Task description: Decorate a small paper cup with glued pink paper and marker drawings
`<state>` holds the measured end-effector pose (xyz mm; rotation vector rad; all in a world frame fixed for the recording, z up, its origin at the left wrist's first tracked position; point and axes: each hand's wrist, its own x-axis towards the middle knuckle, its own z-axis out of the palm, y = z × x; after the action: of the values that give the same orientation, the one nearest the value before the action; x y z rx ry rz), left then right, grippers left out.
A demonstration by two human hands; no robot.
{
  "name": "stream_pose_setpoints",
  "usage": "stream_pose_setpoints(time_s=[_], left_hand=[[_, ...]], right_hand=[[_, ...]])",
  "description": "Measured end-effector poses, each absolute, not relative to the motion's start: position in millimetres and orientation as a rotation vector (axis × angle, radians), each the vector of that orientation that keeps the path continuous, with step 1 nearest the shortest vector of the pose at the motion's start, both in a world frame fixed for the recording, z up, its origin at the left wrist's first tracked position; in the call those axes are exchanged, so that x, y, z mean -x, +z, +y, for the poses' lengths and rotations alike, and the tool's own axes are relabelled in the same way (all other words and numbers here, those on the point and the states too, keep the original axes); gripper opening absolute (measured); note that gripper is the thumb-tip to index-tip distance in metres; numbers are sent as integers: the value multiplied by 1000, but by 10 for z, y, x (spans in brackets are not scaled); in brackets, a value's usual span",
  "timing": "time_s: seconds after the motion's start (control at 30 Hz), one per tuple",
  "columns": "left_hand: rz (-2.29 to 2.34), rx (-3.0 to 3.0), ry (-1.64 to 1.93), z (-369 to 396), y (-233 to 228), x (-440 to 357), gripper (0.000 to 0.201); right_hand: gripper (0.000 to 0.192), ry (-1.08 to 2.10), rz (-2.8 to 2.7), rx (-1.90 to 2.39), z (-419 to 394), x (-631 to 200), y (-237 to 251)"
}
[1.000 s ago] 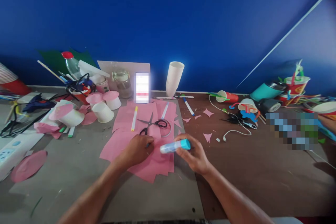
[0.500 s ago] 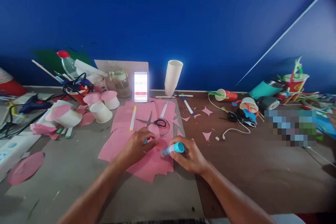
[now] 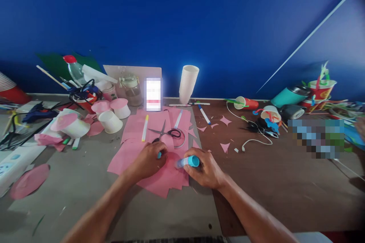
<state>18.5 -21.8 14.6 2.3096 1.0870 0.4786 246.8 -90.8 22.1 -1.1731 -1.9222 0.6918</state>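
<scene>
Glue stick (image 3: 191, 161): slanted low over the pink paper (image 3: 168, 183), between my hands; whether its tip touches, I can't tell.
Right hand (image 3: 207, 169): my fingers pinch the glue stick by its blue end.
Left hand (image 3: 150, 159): my fingers curl around a small blue cap (image 3: 159, 155).
Scissors (image 3: 162, 134): blades apart, lying on the paper just beyond my left hand.
Cup stack (image 3: 188, 85): white, leaning, at the back of the desk (image 3: 245, 201).

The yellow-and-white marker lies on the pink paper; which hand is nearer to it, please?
Left. The left hand is just on the near side of the yellow-and-white marker; the right hand is farther off, to its right.
</scene>
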Motion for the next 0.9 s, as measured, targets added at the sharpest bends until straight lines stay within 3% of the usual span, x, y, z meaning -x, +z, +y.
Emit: stream_pose_setpoints(time_s=[0.1, 0.27, 0.5, 0.9], left_hand=[[1088, -2347, 363, -230, 173, -137, 8], [1112, -2243, 414, -203, 173, -167, 25], [1100, -2341, 353, -191, 155, -213, 21], [1070, -2389, 269, -256, 182, -159, 8]], right_hand=[[6, 679, -1923, 1186, -914, -2471, 230], [6, 629, -1964, 1106, -925, -2447, 207], [9, 550, -2080, 972, -948, -2391, 148], [10, 306, -2028, 1103, -908, -2440, 121]])
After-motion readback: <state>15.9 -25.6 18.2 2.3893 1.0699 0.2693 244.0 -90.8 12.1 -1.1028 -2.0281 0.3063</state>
